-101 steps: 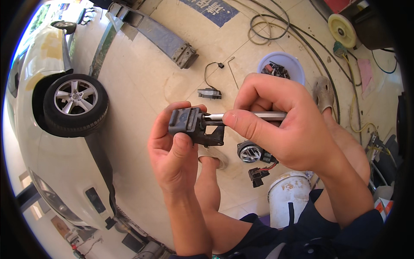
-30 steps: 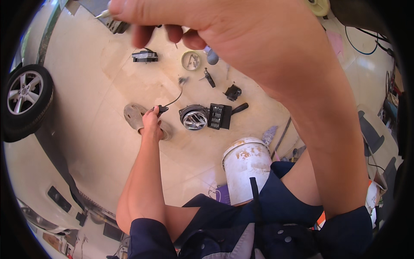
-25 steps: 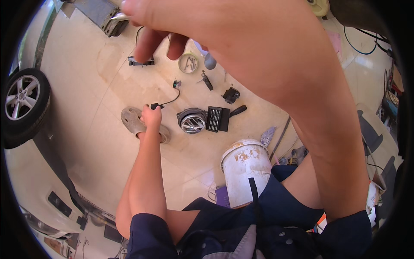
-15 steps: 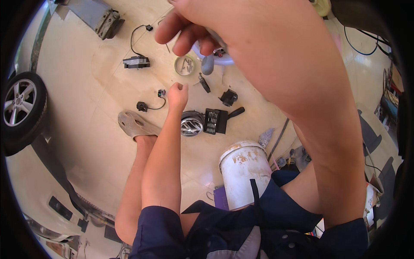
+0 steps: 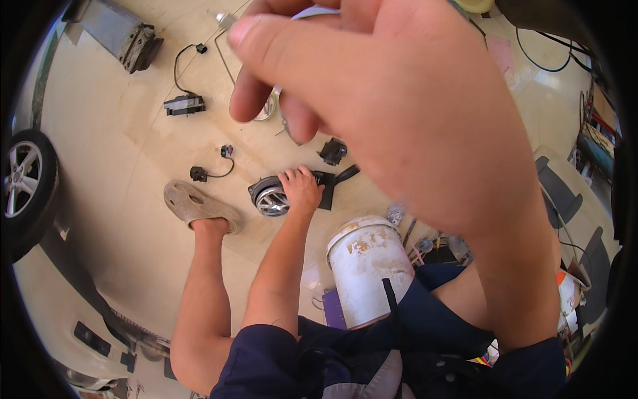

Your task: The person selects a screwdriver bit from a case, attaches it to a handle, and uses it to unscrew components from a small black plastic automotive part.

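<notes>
Large and close to the camera, my right hand (image 5: 372, 80) is closed with its fingers curled. A small silver metal piece (image 5: 224, 20) sticks out past its thumb tip; the rest of it is hidden. Below, my left hand (image 5: 303, 191) lies with fingers spread over a black slotted part (image 5: 325, 198), beside a round black unit with a chrome emblem (image 5: 272, 200). A black plastic part (image 5: 333, 151) sits just beyond that hand. My right hand partly covers a round dish (image 5: 267, 109) and other things behind it.
A stained white bucket (image 5: 369, 266) stands between my legs. On the floor are a short black cable with connectors (image 5: 216, 174) and a black module with a lead (image 5: 185, 105). A car wheel (image 5: 28, 179) is at the left and a grey metal piece (image 5: 123, 38) at far left.
My left hand has moved right and down onto the slotted part, its fingers spreading from a curled shape. My right hand has turned and come closer, showing the silver piece at the thumb.
</notes>
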